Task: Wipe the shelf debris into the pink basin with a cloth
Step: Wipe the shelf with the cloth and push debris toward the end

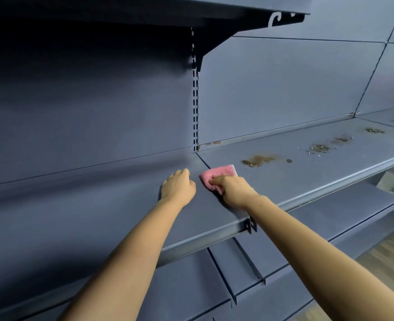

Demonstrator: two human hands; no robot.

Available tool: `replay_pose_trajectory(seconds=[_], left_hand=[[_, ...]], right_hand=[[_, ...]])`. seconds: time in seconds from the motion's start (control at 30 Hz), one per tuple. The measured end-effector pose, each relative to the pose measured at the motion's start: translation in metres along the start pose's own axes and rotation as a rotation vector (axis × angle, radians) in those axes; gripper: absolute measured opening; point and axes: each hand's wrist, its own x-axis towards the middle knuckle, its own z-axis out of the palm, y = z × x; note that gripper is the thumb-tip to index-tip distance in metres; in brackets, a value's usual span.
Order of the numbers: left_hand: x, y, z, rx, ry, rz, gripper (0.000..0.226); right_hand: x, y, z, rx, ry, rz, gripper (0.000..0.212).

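Note:
My right hand (232, 188) grips a folded pink cloth (214, 174) that lies on the grey metal shelf (307, 177), near the seam between two shelf boards. My left hand (178, 185) rests on the left shelf board just beside the cloth, its fingers curled under and holding nothing. A brown patch of debris (257, 160) lies on the shelf a short way right of the cloth. More debris piles (319, 148) trail off to the far right. No pink basin is in view.
A slotted upright (195, 107) runs up the back panel behind my hands. An upper shelf on a bracket (237, 26) hangs overhead. Lower shelves (330, 216) jut out beneath, and wooden floor (381, 262) shows at the lower right.

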Motion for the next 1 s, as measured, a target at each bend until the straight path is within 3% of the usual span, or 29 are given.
replay_pose_trajectory(seconds=[0.3, 0.37, 0.5, 0.6, 0.7, 0.87, 1.0], left_hand=[[0.015, 0.027, 0.011, 0.030, 0.066, -0.135, 0.034], [0.018, 0.032, 0.015, 0.049, 0.096, -0.140, 0.033], [0.024, 0.035, 0.020, 0.069, 0.117, -0.213, 0.035], [0.027, 0.034, 0.025, 0.098, 0.138, -0.215, 0.035], [0.027, 0.030, 0.029, 0.113, 0.178, -0.169, 0.030], [0.027, 0.031, 0.029, 0.130, 0.188, -0.159, 0.031], [0.025, 0.030, 0.030, 0.131, 0.187, -0.161, 0.029]], right_hand=[[0.017, 0.103, -0.035, -0.048, 0.052, 0.168, 0.038], [0.019, 0.095, -0.039, -0.013, 0.110, 0.073, 0.040], [0.010, 0.039, -0.012, 0.010, 0.047, -0.392, 0.033], [0.029, 0.036, 0.010, -0.082, 0.005, -0.504, 0.030], [0.056, 0.075, 0.001, -0.020, 0.080, -0.373, 0.025], [0.061, 0.143, -0.030, -0.077, 0.080, -0.047, 0.037], [0.069, 0.147, -0.045, -0.018, 0.092, 0.075, 0.035]])
